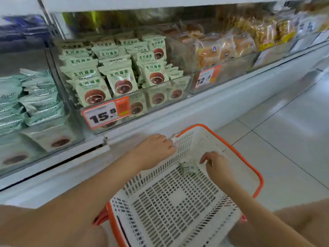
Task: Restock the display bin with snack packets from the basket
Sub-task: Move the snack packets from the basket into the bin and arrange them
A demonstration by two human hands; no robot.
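Both forearms bare, no sleeves in view. Left hand (156, 148) at 12 o'clock, right hand (216, 164) at 3: no rings, watch, gloves. Bare knees at 5 and 7.

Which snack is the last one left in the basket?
Find the white basket with orange rims on the floor. One small green packet lies inside, just left of the right hand. Every other green packet sits up in the bin.
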